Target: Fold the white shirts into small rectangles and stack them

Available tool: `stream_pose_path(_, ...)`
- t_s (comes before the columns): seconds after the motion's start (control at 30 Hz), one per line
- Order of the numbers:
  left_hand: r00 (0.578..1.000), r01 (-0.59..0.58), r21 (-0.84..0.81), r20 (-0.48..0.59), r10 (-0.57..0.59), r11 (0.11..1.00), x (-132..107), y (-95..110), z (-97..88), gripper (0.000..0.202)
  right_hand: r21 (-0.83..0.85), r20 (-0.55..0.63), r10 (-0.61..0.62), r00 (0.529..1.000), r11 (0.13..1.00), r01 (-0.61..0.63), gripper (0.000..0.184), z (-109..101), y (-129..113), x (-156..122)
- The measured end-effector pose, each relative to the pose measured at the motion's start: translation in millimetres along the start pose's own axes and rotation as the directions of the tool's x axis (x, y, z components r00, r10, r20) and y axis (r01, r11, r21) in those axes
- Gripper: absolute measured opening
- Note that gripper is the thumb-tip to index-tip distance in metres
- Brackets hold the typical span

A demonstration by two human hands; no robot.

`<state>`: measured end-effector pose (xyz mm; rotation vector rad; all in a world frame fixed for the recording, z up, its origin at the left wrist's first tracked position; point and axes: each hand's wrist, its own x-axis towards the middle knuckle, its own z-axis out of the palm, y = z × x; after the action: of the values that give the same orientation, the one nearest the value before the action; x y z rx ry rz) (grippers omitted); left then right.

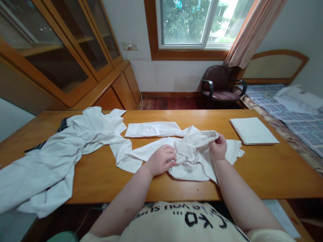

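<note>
A crumpled white long-sleeved garment (pixel 191 169) lies on the wooden table in front of me. One of its sleeves (pixel 153 128) stretches out flat to the left. My left hand (pixel 163 159) is closed on the garment's left edge, with the fingers curled into the fabric. At the other side, my right hand (pixel 218 148) pinches a bunched fold and lifts it slightly off the table. The hidden folds keep me from telling which part of the garment each hand grips.
Heaped white clothes (pixel 85 134) cover the table's left end and hang over its front edge. A flat white rectangular item (pixel 253 130) lies at the right of the wooden table (pixel 272 171). Beyond stand an office chair (pixel 218 84), a bed (pixel 290 107) and a glass-door cabinet (pixel 83 64).
</note>
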<state>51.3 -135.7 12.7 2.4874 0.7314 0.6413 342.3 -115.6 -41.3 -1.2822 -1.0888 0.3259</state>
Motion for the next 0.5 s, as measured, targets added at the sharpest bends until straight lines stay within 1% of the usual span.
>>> stream_pose_path(0.03, 0.999, 0.041, -0.053, -0.012, -0.041, 0.998, 0.2, -1.9, 0.6, 0.023, -0.001, 0.026, 0.029, 0.999, 1.000, -0.029, 0.015, -0.3, 3.1, 0.4)
stream_pose_path(0.1, 0.978, 0.167, -0.075, -0.112, -0.175, 0.983, -0.1, -7.9, 3.9, 0.028, 0.000, 0.150, 0.114, 0.982, 0.993, -0.116, 0.016, -0.8, 7.8, 1.7)
stream_pose_path(0.13, 0.959, 0.232, -0.046, -0.158, -0.236, 0.972, -0.6, -11.4, 6.3, 0.029, 0.000, 0.234, 0.155, 0.960, 0.987, -0.159, 0.018, -0.9, 9.0, 2.3)
stream_pose_path(0.17, 0.943, 0.287, 0.000, -0.175, -0.282, 0.958, -1.1, -14.9, 8.8, 0.037, 0.001, 0.321, 0.184, 0.929, 0.981, -0.195, 0.019, -0.8, 9.4, 2.8)
stream_pose_path(0.2, 0.936, 0.326, 0.050, -0.156, -0.315, 0.944, -1.8, -18.1, 11.2, 0.048, 0.003, 0.399, 0.200, 0.895, 0.976, -0.220, 0.019, -0.4, 8.9, 3.1)
stream_pose_path(0.27, 0.935, 0.356, 0.127, -0.035, -0.354, 0.926, -2.7, -22.7, 14.4, 0.066, 0.008, 0.522, 0.203, 0.828, 0.970, -0.243, 0.021, 1.3, 6.2, 2.9)
stream_pose_path(0.3, 0.931, 0.358, 0.141, 0.028, -0.365, 0.923, -2.8, -23.9, 15.0, 0.068, -0.001, 0.576, 0.201, 0.792, 0.969, -0.245, 0.025, 2.5, 4.6, 2.3)
stream_pose_path(0.33, 0.927, 0.356, 0.143, 0.073, -0.368, 0.924, -2.6, -24.4, 15.0, 0.064, -0.028, 0.624, 0.206, 0.754, 0.970, -0.242, 0.029, 3.8, 3.4, 1.7)
stream_pose_path(0.37, 0.926, 0.349, 0.144, 0.101, -0.365, 0.926, -2.0, -24.3, 14.6, 0.058, -0.071, 0.652, 0.219, 0.726, 0.971, -0.229, 0.031, 5.2, 2.8, 1.1)
stream_pose_path(0.4, 0.927, 0.340, 0.149, 0.111, -0.357, 0.929, -1.3, -23.9, 14.0, 0.051, -0.122, 0.657, 0.235, 0.716, 0.971, -0.207, 0.031, 6.4, 3.1, 0.8)
stream_pose_path(0.43, 0.931, 0.330, 0.159, 0.108, -0.348, 0.931, -0.4, -23.2, 13.2, 0.044, -0.172, 0.639, 0.251, 0.727, 0.968, -0.184, 0.030, 7.4, 4.2, 0.8)
stream_pose_path(0.47, 0.936, 0.320, 0.168, 0.095, -0.338, 0.932, 0.5, -22.6, 12.6, 0.037, -0.207, 0.594, 0.260, 0.762, 0.964, -0.168, 0.026, 8.0, 6.0, 1.3)
stream_pose_path(0.5, 0.942, 0.309, 0.175, 0.077, -0.326, 0.935, 1.2, -22.2, 12.1, 0.032, -0.221, 0.528, 0.258, 0.809, 0.962, -0.163, 0.020, 8.1, 8.3, 2.1)
